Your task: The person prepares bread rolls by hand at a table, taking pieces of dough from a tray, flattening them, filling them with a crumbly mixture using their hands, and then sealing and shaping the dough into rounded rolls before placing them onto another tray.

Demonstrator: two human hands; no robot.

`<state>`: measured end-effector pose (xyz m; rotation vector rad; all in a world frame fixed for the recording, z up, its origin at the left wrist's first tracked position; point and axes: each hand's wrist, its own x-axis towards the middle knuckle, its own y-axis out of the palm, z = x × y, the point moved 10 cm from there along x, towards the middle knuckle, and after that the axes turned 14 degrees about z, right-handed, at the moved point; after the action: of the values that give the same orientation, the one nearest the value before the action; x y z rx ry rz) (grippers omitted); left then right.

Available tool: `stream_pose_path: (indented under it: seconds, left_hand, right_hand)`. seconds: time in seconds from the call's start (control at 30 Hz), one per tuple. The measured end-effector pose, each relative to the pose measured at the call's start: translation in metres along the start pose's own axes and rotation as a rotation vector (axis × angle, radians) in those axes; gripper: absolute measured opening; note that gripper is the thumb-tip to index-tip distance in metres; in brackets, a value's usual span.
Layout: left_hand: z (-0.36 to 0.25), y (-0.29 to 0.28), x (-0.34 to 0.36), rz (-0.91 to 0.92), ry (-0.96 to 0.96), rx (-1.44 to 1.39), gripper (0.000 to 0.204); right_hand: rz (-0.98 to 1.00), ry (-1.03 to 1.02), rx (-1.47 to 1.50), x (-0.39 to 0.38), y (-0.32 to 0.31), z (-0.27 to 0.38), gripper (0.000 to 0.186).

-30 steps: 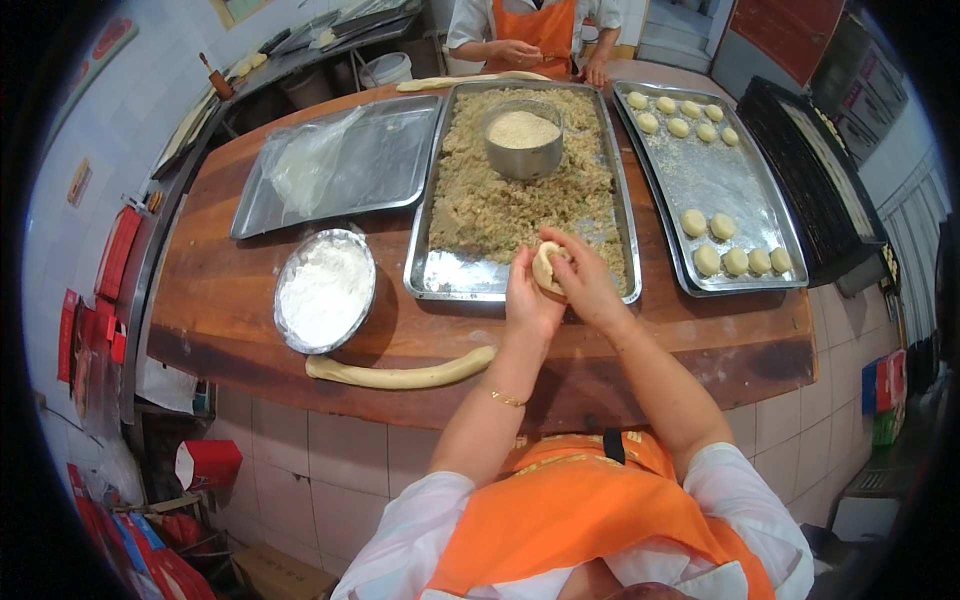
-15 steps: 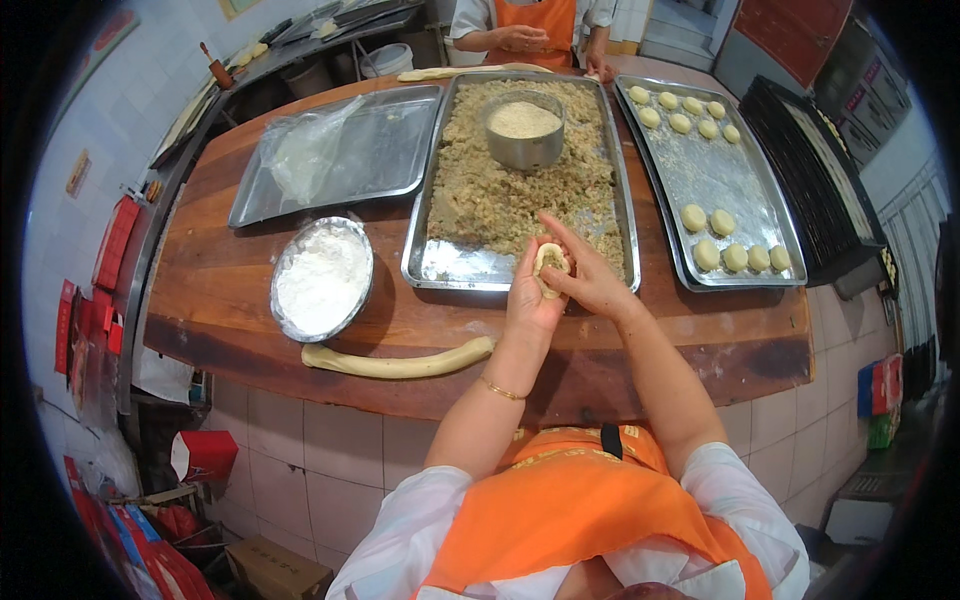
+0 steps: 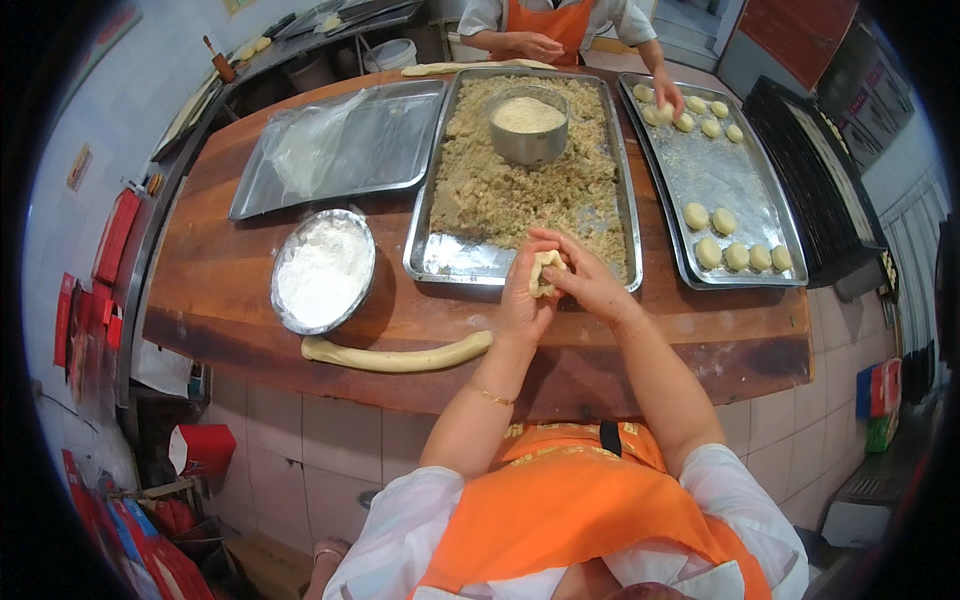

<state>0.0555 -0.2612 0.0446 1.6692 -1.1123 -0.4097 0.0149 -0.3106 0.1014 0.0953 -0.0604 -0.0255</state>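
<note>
My left hand (image 3: 525, 290) is wrapped round a piece of pale dough (image 3: 545, 275), gathered into a cup. My right hand (image 3: 590, 282) has fingers closed on the same piece, over its rim; the inside is mostly hidden. Both hands are over the near edge of a steel tray of crumbly filling (image 3: 470, 190), which carries a steel bowl of pale granules (image 3: 528, 145). Nearer to me on the wooden table (image 3: 220, 280) lie a bowl of white flour (image 3: 320, 270), left of my hands, and a long dough roll (image 3: 400, 356).
A steel tray with a plastic sheet (image 3: 310, 160) sits back left. At right, stacked trays (image 3: 730, 180) hold several dough rounds, beside black racks (image 3: 820, 180). Across the table stands a co-worker in an orange apron (image 3: 540, 25), one hand (image 3: 668, 95) at the rounds.
My fingers have shifted around the dough cup, its rim now drawn narrower. The co-worker's hand has moved from the table's far edge onto the right tray of rounds.
</note>
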Motion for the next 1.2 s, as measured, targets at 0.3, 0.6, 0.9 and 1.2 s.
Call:
stream_pose_path:
  seconds: [0.3,0.6,0.9,1.2]
  left_hand:
    - [0.008,-0.005,-0.002,-0.126,-0.114,0.033,0.028]
    - [-0.003,-0.009,-0.016,-0.069,-0.109,0.262,0.038]
    - [0.013,0.049,-0.028,-0.182,-0.185,0.077,0.044]
    - [0.03,0.043,-0.037,0.183,-0.151,-0.007,0.043]
  right_hand:
    - [-0.09,0.141,0.116,-0.008,0.003,-0.018,0.053]
    - [0.127,0.068,-0.035,-0.012,0.026,0.011,0.06]
    - [0.07,-0.25,-1.023,-0.025,0.03,0.061,0.054]
    - [-0.226,-0.368,-0.664,-0.042,0.017,0.065,0.04]
